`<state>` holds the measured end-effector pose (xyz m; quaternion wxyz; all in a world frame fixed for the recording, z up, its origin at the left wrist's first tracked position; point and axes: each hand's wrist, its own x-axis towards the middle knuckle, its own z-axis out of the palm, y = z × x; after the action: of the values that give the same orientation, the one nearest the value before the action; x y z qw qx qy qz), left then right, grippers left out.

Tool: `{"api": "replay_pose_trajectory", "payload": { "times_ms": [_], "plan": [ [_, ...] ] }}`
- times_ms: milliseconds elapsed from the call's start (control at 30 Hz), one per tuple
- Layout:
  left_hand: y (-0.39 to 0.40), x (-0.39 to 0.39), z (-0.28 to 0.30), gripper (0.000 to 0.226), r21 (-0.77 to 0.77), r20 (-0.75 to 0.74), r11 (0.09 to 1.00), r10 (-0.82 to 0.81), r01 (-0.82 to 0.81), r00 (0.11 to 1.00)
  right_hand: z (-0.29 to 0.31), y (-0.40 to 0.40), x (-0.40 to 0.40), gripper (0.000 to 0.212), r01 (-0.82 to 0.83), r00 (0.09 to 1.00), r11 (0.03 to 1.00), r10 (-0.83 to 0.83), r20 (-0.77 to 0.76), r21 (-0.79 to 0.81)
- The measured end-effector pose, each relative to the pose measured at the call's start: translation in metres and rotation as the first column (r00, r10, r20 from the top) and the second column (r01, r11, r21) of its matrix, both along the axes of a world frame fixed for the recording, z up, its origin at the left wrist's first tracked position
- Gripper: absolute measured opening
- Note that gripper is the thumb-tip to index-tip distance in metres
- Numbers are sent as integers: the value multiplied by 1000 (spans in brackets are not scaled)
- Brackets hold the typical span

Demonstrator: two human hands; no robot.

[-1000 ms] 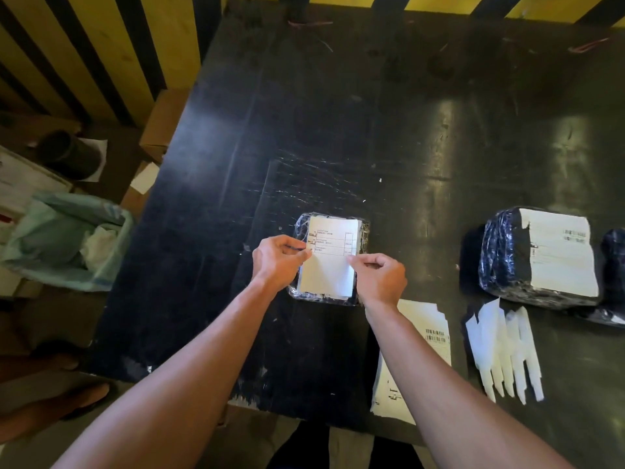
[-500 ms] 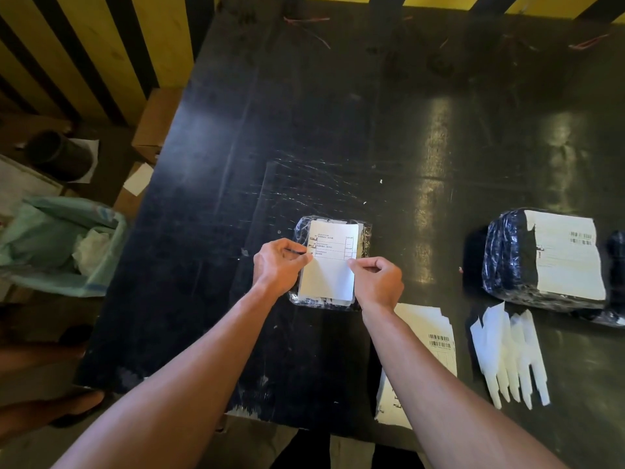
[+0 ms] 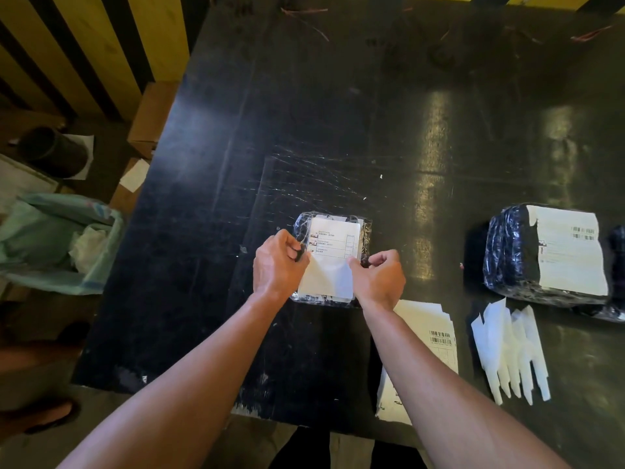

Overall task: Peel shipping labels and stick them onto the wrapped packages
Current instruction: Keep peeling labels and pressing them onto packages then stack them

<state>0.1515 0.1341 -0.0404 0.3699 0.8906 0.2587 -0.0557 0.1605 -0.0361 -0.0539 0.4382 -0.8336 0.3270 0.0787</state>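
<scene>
Head view: L hand [image 3: 279,262] and R hand [image 3: 380,277] both over a small black-wrapped package [image 3: 366,233] lying near the front-middle of the black table [image 3: 304,113]. Both hands have fingers curled, each pinching a side edge of the white shipping label [image 3: 329,262], L on the left edge, R on the right. Label's printed top half lies over the pkg; cannot tell if it's stuck down or if the lower half touches. To the R, well apart, a bigger wrapped package [image 3: 507,252] w/ a label already on top. Near the front edge: stack of label sheets [image 3: 436,336] just beside the R forearm, then a fan of white backing strips [image 3: 510,353]. Off the table's L side, a green bag [image 3: 50,238] w/ crumpled paper in it.
</scene>
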Motion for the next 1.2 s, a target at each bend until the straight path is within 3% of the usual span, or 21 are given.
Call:
{"api": "replay_pose_trajectory", "payload": {
  "times_ms": [67,100,167,233,333,400,533,800,867,967,1000,1100,1200],
  "plan": [
    [-1,-10,-3,17,153,126,976,-176,156,976,-2,-5,-7,32,-162,974,973,184,130,-167],
    [-1,-16,-6,18,223,181,941,-296,255,938,-3,-8,-12,25,-272,916,918,339,215,-287],
    [-2,-31,-13,30,330,192,835,-516,440,835,-5,-13,-22,19,-466,711,728,647,277,-504],
    [-2,-47,-25,51,347,102,744,-634,570,766,-11,-16,-31,41,-663,508,518,842,183,-540],
    [2,-64,-37,64,298,-28,659,-717,691,696,-17,-19,-37,65,-819,337,295,941,4,-493],
    [4,-69,-41,64,267,-81,636,-734,724,674,-19,-18,-30,69,-835,326,242,941,-88,-494],
    [2,-68,-42,63,266,-128,635,-722,725,680,-18,-12,0,72,-842,373,250,910,-182,-478],
    [1,-67,-39,64,266,-165,631,-715,729,679,-16,-23,25,75,-854,371,214,889,-267,-473],
    [1,-66,-38,64,261,-178,630,-713,731,678,-14,-25,29,76,-855,413,260,864,-286,-449],
    [0,-67,-38,64,255,-179,633,-712,731,679,-8,-29,27,77,-803,539,407,807,-242,-435],
    [0,-67,-38,64,251,-173,639,-710,727,683,-6,-29,19,76,-806,506,374,837,-207,-459],
    [-1,-68,-39,64,243,-170,644,-708,725,686,-1,-21,-9,76,-873,265,162,949,-169,-461],
    [0,-66,-37,64,239,-181,638,-712,732,679,-5,-16,-13,80,-895,255,130,935,-248,-427]
  ]
}}
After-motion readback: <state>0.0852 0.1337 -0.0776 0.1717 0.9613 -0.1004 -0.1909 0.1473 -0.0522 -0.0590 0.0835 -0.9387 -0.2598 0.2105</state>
